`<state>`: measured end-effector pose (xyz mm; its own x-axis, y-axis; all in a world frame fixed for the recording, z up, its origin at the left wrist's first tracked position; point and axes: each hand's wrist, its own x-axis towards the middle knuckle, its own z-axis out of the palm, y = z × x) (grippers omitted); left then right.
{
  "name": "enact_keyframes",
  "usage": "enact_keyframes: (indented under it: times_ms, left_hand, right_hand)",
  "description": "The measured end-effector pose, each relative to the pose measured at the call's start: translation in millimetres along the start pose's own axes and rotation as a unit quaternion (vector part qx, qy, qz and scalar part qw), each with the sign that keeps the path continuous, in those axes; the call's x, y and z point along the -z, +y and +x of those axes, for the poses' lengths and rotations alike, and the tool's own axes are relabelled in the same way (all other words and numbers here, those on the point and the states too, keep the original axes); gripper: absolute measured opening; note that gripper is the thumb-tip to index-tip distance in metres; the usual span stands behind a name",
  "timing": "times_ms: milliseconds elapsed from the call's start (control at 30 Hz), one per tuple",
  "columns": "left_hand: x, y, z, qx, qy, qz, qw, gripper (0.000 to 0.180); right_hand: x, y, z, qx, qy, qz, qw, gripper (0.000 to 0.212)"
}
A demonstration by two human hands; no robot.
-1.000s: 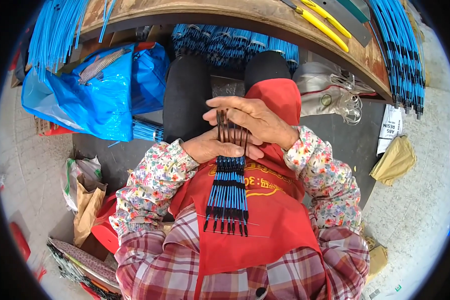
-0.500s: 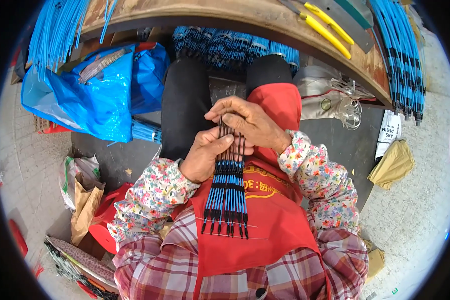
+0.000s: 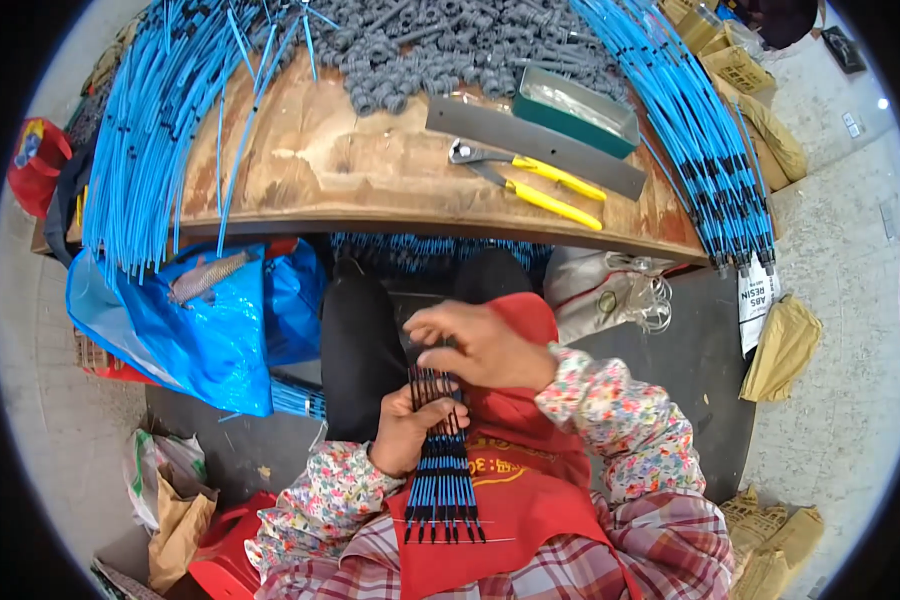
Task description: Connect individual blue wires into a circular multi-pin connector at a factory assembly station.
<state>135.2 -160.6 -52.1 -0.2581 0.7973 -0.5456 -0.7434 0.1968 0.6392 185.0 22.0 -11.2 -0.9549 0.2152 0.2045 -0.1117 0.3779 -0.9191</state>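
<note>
A flat row of thin blue rods with black sleeves [image 3: 442,489] lies over the red apron [image 3: 530,500] on my lap. My left hand [image 3: 406,428] is closed around the upper part of this row, its thumb across the front. Thin pale wires cross the row near its lower black tips. Just above the dark upper ends is my right hand [image 3: 482,345], slightly blurred. Its fingers reach left, with a gap between them and the thumb, and nothing shows in it. The palm side of my left hand is hidden by the rods.
On the wooden table [image 3: 370,170] ahead are yellow-handled pliers [image 3: 540,185], a grey metal strip [image 3: 570,158], a green tray [image 3: 578,112] and piled grey plastic fittings [image 3: 450,45]. Loose blue rods [image 3: 185,130] hang over its left edge, banded ones [image 3: 710,150] over its right. A blue bag [image 3: 185,340] stands below left.
The view has tilted up, bringing more of the table into sight. My right hand's fingers have parted and come off the rods' upper ends. My left hand keeps its hold.
</note>
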Motion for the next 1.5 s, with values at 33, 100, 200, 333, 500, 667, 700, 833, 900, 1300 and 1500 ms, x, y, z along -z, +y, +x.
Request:
enact_keyframes:
  times_ms: [33,100,200,333,500,667,700,833,900,1300,1500]
  left_hand:
    - [-1,1,0,0.009,0.015,-0.013,1.000,0.017]
    - [1,6,-1,-0.005,0.017,-0.010,1.000,0.017]
    - [3,11,-3,-0.022,0.013,-0.005,1.000,0.017]
    - [1,7,1,-0.020,0.001,-0.004,1.000,0.018]
    - [4,6,-4,-0.006,-0.010,-0.010,1.000,0.020]
    - [4,6,-3,0.004,-0.005,-0.027,1.000,0.020]
    - [4,7,-2,0.008,-0.003,-0.030,1.000,0.020]
    - [4,9,2,0.008,-0.005,-0.021,1.000,0.020]
    - [2,10,4,0.004,-0.008,-0.020,1.000,0.021]
    - [5,-2,-15,0.015,0.006,-0.014,1.000,0.020]
    - [15,5,-2,-0.016,0.001,0.014,1.000,0.021]
  right_hand:
    - [15,-12,9,0.032,0.026,-0.001,0.999,0.024]
    - [57,-39,35,0.036,0.105,-0.060,0.992,0.021]
    - [132,-41,81,0.031,0.231,-0.135,0.963,0.013]
    - [227,-3,108,-0.013,0.250,-0.397,0.883,0.013]
    - [238,28,120,-0.115,0.142,-0.542,0.820,0.016]
    - [232,18,117,-0.113,0.114,-0.583,0.796,0.016]
    - [233,15,116,-0.109,0.120,-0.585,0.795,0.016]
    - [238,12,108,-0.079,0.166,-0.535,0.825,0.016]
    - [240,10,106,-0.068,0.190,-0.525,0.827,0.015]
    - [223,5,93,0.058,0.322,-0.239,0.914,0.009]
    - [135,-58,71,0.007,0.242,-0.100,0.965,0.008]
